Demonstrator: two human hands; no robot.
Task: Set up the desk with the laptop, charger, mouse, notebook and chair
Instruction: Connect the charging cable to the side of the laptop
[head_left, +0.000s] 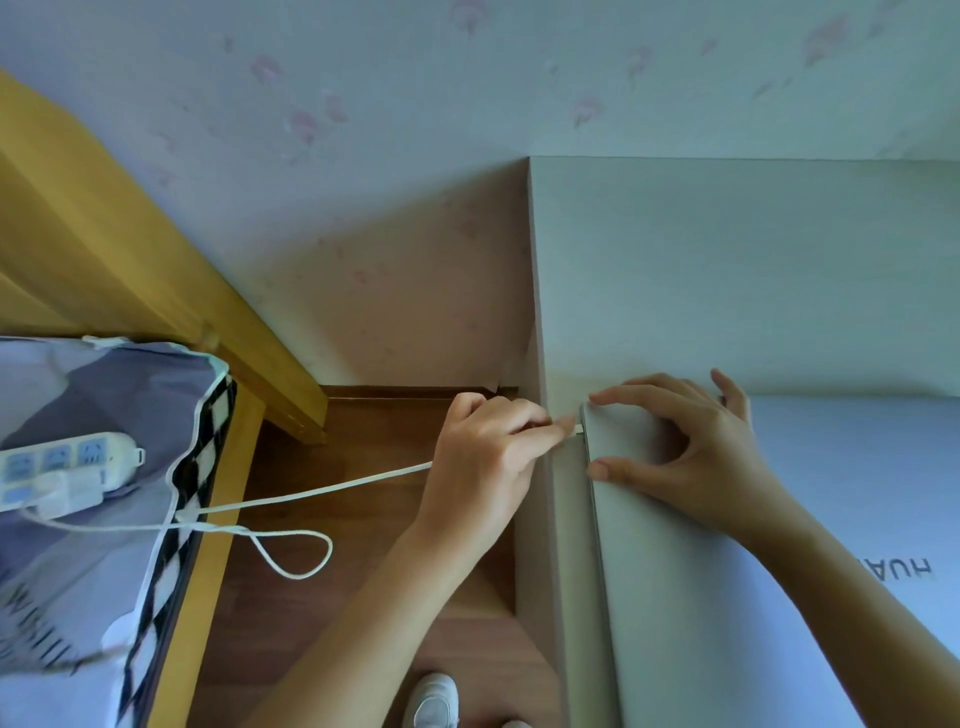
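Observation:
A closed silver laptop (779, 545) lies on the pale desk (727, 270), its left edge near the desk's left side. My left hand (483, 467) pinches the white plug of the charger cable (322, 491) and holds it against the laptop's left edge near the far corner. My right hand (691, 457) rests on the lid's far left corner, thumb and fingers spread, pressing it down. The cable runs left and loops over the floor to a white charger brick (65, 493) plugged into a power strip (62, 460).
The power strip lies on a bed with purple bedding (78, 545) in a yellow wooden frame (218, 519) at the left. A strip of brown wooden floor (374, 597) separates bed and desk. My white shoe (431, 701) shows at the bottom. A wall stands behind.

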